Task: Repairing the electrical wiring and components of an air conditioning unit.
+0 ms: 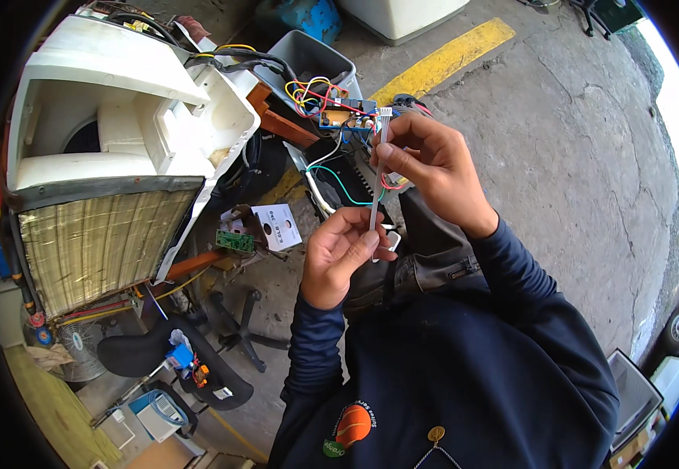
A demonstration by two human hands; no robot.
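Note:
My left hand (342, 254) pinches the lower end of a thin white ribbon cable (378, 184) with a small white plug at its bottom. My right hand (427, 160) holds the same cable near its upper end, fingers closed around it and a few red and green wires. Just above my right hand sits a blue circuit board (345, 114) with a tangle of yellow, red and blue wires. Both forearms wear dark blue sleeves.
An opened white air conditioner unit (112, 133) with gold fins stands at left. A grey bin (308, 55), a small green board (234, 241), a white box (278, 227) and a tipped black office chair (198, 356) lie on the concrete floor. A yellow painted line (449, 55) crosses behind.

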